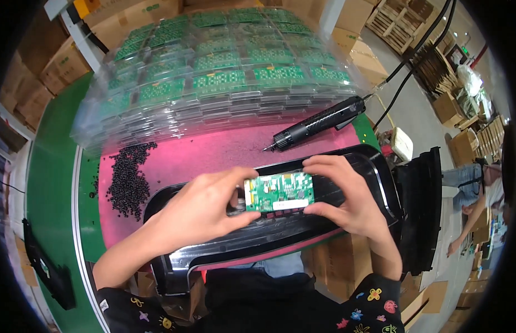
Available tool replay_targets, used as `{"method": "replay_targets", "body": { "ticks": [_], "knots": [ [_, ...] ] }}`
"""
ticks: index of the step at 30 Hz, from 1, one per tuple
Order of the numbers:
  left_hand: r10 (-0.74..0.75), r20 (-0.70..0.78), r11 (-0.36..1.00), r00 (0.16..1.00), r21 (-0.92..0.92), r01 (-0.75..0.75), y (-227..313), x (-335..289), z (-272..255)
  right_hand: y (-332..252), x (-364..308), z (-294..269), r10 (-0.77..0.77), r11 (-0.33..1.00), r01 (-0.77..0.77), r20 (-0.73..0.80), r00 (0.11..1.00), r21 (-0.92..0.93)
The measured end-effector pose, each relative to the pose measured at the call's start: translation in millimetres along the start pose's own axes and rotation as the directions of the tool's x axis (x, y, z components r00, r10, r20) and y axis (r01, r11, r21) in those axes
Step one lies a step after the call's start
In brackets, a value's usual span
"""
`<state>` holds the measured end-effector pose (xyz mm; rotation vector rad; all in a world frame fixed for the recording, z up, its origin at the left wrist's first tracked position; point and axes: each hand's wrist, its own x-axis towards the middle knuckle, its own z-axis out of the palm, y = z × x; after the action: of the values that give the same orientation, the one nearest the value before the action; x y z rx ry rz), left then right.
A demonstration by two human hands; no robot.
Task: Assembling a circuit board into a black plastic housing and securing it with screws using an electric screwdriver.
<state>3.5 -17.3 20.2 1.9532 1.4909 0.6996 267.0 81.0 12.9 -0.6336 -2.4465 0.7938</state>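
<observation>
Between my two hands is a green circuit board (285, 191) with white connectors along its left end and a white label strip on its lower edge. My left hand (213, 200) pinches the board's left end between thumb and fingers. At the opposite end, my right hand (346, 194) grips it the same way. The board is over a long, glossy black plastic housing (230, 241), whose middle is partly hidden by my hands and the board. Whether the board touches the housing, I cannot tell.
Stacked clear plastic trays (213, 111) of green circuit boards stand at the back. A black electric screwdriver (319, 125) lies on the pink mat (213, 147). Small black screws (127, 180) are heaped at left. More black housings (421, 216) stand at right; a person (471, 194) is beyond.
</observation>
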Motion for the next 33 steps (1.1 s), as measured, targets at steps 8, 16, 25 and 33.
{"method": "replay_targets", "body": {
  "ticks": [8,16,25,33],
  "knots": [
    [-0.005,0.151,0.973,0.988,0.23,-0.03,-7.0,8.7,29.8,36.3,-18.7,11.7,0.077,0.996,-0.082,0.131,0.988,0.037],
    [0.041,0.125,0.973,0.991,0.22,-0.068,-12.6,10.2,34.9,39.7,-17.8,12.4,0.03,0.999,-0.032,0.137,0.99,0.015],
    [0.121,0.078,0.96,0.99,0.244,-0.137,-15.2,6.6,37.5,36.5,-17.8,10.9,0.053,0.999,-0.051,0.162,0.985,-0.018],
    [-0.02,-0.302,0.985,0.953,0.159,0.071,-19.4,-21.9,-38.6,4.3,-13.3,-20.1,0.198,0.955,-0.25,-0.287,0.937,-0.157]
  ]
}}
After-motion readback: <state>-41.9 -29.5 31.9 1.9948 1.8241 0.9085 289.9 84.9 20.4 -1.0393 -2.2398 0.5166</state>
